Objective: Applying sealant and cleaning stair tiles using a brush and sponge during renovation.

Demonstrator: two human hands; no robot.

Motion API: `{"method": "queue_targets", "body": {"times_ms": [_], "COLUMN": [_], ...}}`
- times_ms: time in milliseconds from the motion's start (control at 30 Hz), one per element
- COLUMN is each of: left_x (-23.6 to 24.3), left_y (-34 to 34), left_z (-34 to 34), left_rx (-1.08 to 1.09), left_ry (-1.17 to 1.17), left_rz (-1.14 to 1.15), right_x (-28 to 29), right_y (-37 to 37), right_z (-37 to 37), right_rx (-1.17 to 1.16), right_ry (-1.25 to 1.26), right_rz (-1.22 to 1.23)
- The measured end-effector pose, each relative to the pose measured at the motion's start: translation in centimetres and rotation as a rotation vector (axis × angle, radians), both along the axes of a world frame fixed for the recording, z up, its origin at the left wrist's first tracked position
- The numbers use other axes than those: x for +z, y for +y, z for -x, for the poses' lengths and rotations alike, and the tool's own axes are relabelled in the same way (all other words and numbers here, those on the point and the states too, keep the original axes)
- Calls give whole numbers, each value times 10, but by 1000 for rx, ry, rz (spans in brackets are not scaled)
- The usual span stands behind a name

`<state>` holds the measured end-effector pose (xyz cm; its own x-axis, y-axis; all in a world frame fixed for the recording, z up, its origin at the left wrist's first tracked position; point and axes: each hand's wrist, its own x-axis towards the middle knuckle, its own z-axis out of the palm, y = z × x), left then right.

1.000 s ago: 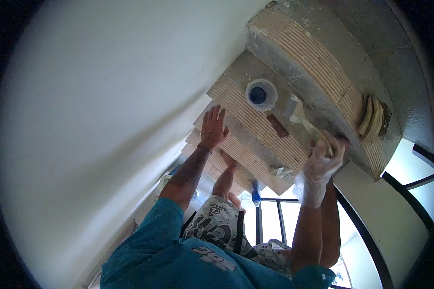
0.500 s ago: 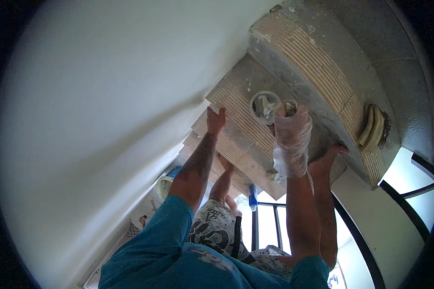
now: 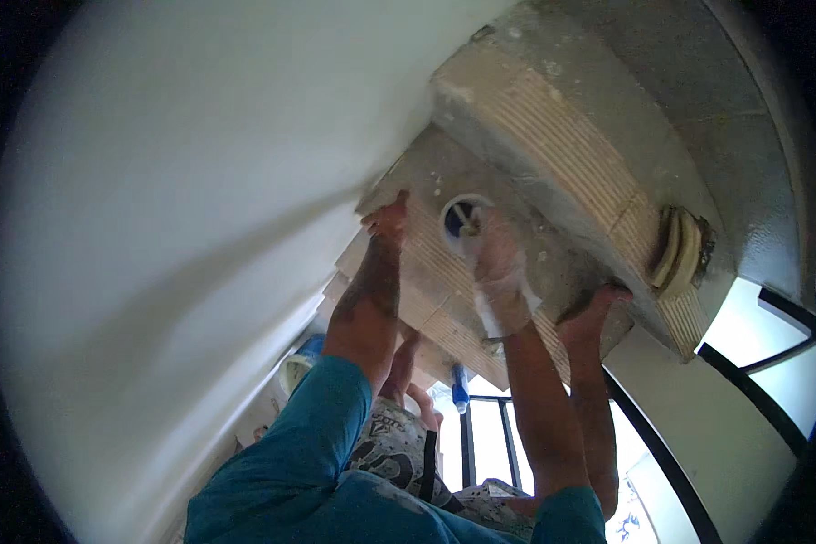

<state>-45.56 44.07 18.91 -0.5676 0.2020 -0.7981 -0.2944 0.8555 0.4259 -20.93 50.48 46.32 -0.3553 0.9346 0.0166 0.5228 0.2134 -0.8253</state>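
Note:
My left hand [image 3: 389,218] rests by the wall end of a ribbed beige stair tread [image 3: 426,263], its fingers apart and nothing in them. Loose clear plastic, like a thin disposable glove, covers my right hand [image 3: 499,249]. Its fingers are curled at the near right rim of a small round white tub [image 3: 447,214]. A pale, narrow stick-like piece [image 3: 466,220] shows inside the tub against a dark blue interior. Blur and the plastic hide what the right fingers hold. The tub stands on a grey stone step.
Curved pale pieces [image 3: 683,254] lie on the higher step at right. A blue bottle [image 3: 461,388] stands lower, near dark railing bars [image 3: 662,453]. A blue and white bucket [image 3: 301,363] sits by the white wall [image 3: 199,181]. My bare foot [image 3: 598,304] is on the step.
My right hand has come down and left to the tub's rim. My left hand has turned a little and stays by the wall end of the tread. The whole view has shifted slightly.

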Motion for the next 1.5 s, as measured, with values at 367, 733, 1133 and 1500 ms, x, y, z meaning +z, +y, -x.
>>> {"method": "queue_targets", "body": {"times_ms": [367, 733, 1133, 1500], "left_x": [81, -10, 25, 106], "left_y": [17, -40, -24, 18], "left_z": [-68, 25, -59, -138], "left_rx": [59, -35, 163, 215], "left_ry": [-154, -181, -68, -41], "left_rz": [35, -194, 93, 109], "right_x": [82, 145, 93, 101], "right_y": [-22, 78, 146, 153], "right_z": [-52, -128, -140, -112], "right_rx": [-148, -794, -1032, -737], "right_ry": [-25, -304, 133, 237], "right_rz": [-94, -416, -290, -127]}}
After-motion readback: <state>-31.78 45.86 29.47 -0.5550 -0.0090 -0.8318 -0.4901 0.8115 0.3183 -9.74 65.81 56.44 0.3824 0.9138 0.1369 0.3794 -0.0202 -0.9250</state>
